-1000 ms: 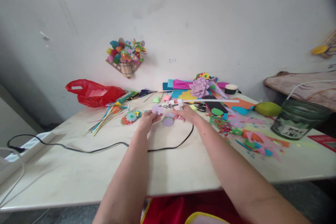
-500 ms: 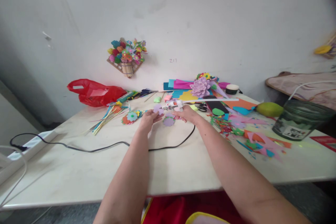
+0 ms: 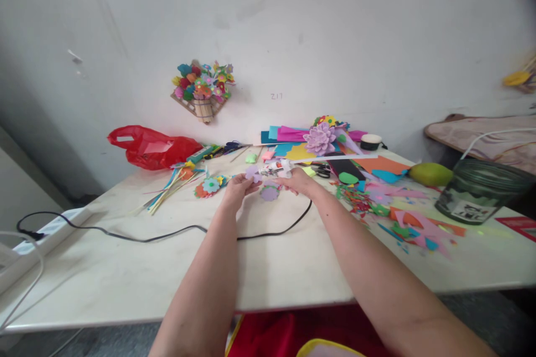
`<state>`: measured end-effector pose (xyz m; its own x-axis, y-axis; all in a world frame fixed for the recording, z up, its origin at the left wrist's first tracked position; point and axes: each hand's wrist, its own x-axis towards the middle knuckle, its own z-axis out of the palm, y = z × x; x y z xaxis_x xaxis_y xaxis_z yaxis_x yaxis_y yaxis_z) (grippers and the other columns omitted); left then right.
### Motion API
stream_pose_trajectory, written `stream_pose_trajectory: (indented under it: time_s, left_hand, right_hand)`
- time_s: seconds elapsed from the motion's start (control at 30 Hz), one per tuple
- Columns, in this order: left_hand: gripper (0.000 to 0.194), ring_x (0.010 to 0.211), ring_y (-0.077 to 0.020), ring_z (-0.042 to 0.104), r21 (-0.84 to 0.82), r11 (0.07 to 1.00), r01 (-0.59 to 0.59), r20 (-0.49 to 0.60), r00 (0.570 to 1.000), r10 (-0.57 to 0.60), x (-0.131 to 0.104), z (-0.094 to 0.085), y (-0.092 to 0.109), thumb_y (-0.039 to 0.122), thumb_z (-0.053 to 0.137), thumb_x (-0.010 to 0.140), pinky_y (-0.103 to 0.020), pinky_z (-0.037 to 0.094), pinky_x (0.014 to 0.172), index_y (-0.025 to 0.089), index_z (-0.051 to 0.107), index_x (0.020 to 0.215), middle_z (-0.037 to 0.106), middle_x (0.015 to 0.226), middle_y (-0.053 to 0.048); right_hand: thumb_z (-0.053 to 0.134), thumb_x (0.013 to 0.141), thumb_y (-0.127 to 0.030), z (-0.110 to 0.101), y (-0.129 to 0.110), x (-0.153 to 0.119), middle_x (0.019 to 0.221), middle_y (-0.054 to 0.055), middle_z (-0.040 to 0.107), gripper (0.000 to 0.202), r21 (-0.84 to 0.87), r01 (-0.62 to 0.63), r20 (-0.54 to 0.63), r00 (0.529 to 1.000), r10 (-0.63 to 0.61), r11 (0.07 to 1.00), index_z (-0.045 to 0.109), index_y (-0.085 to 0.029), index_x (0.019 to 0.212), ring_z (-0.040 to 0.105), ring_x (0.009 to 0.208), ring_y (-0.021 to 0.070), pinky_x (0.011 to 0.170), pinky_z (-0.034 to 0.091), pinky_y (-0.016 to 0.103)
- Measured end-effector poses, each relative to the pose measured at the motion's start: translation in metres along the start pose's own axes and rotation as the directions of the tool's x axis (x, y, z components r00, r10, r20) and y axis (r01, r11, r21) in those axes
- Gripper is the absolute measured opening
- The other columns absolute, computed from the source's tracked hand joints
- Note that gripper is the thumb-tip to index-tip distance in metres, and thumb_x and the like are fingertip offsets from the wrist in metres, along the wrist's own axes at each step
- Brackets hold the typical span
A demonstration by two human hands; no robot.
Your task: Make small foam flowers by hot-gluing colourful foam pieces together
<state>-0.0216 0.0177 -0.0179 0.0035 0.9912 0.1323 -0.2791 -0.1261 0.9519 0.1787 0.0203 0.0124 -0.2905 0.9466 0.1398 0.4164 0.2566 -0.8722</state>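
A small purple foam flower (image 3: 252,173) is pinched in the fingers of my left hand (image 3: 238,187). My right hand (image 3: 298,179) is wrapped round a white glue gun (image 3: 274,168), whose nozzle end is close to the flower. A long white glue stick (image 3: 335,159) sticks out of the gun's back toward the right, and a black cord (image 3: 276,233) runs from below my right hand across the table to the left. Under and between my hands lies a scalloped purple foam piece (image 3: 269,193).
Foam flowers (image 3: 210,184) and thin sticks (image 3: 167,192) lie left of my hands. A red plastic bag (image 3: 154,148) is at the back left. Foam scraps (image 3: 412,223), scissors (image 3: 322,170) and a green glass jar (image 3: 473,192) are at the right. A power strip (image 3: 50,228) lies far left.
The glue gun has turned slightly in my right hand, showing more of its printed side. My left hand and the purple flower have hardly moved.
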Motion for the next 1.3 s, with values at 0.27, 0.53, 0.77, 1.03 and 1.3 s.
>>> stream_pose_trajectory:
  time_s: [0.27, 0.53, 0.77, 1.03, 1.3]
  left_hand:
    - [0.012, 0.073, -0.0166, 0.065, 0.016, 1.000, 0.002, -0.007, 1.000, -0.002, -0.0001, 0.0010, 0.0007, 0.013, 0.063, 0.069, -0.021, 0.053, 0.060, 0.010, 0.055, 0.078, 0.065, 0.072, -0.006]
    - [0.011, 0.072, -0.0163, 0.065, 0.039, 0.999, 0.012, -0.005, 1.000, -0.011, -0.0014, 0.0033, 0.0019, 0.012, 0.061, 0.071, -0.020, 0.052, 0.059, 0.009, 0.055, 0.079, 0.064, 0.070, -0.006]
    - [0.013, 0.072, -0.0165, 0.065, 0.035, 0.999, 0.014, -0.036, 0.999, -0.012, -0.0033, 0.0053, 0.0044, 0.013, 0.063, 0.069, -0.021, 0.052, 0.060, 0.009, 0.055, 0.079, 0.065, 0.072, -0.006]
    - [0.013, 0.072, -0.0166, 0.065, 0.044, 0.999, 0.004, -0.038, 0.999, -0.003, -0.0008, 0.0033, 0.0023, 0.013, 0.062, 0.069, -0.021, 0.052, 0.059, 0.009, 0.054, 0.079, 0.064, 0.072, -0.007]
    - [0.011, 0.071, -0.0160, 0.065, 0.051, 0.999, 0.008, -0.041, 0.999, -0.006, -0.0025, 0.0043, 0.0039, 0.012, 0.059, 0.071, -0.021, 0.052, 0.060, 0.009, 0.054, 0.080, 0.064, 0.071, -0.006]
  right_hand:
    - [0.062, 0.065, -0.042, 0.0017, 0.0032, 0.0014, 0.048, -0.001, 0.047, 0.029, -0.066, 0.029, -0.015, 0.999, -0.030, 0.997, 0.054, -0.015, 0.068, 0.038, 0.034, 0.0065, 0.031, 0.032, 0.019]
    - [0.060, 0.068, -0.043, 0.0019, 0.0020, 0.0014, 0.050, -0.002, 0.047, 0.030, -0.118, 0.022, -0.005, 1.000, -0.023, 0.993, 0.055, -0.014, 0.074, 0.040, 0.036, 0.0062, 0.033, 0.033, 0.018]
    - [0.059, 0.069, -0.042, 0.0015, 0.0004, 0.0005, 0.051, -0.002, 0.046, 0.029, -0.136, 0.024, 0.015, 1.000, -0.022, 0.990, 0.055, -0.014, 0.074, 0.039, 0.036, 0.0054, 0.033, 0.032, 0.017]
    - [0.059, 0.070, -0.041, 0.0007, 0.0004, 0.0014, 0.050, -0.001, 0.047, 0.029, -0.162, 0.026, 0.003, 1.000, -0.026, 0.986, 0.056, -0.013, 0.077, 0.040, 0.036, 0.0062, 0.034, 0.034, 0.018]
    - [0.060, 0.068, -0.044, 0.0015, -0.0018, 0.0002, 0.052, 0.000, 0.051, 0.032, -0.150, 0.016, -0.007, 1.000, -0.018, 0.989, 0.057, -0.013, 0.077, 0.040, 0.036, 0.0056, 0.033, 0.033, 0.017]
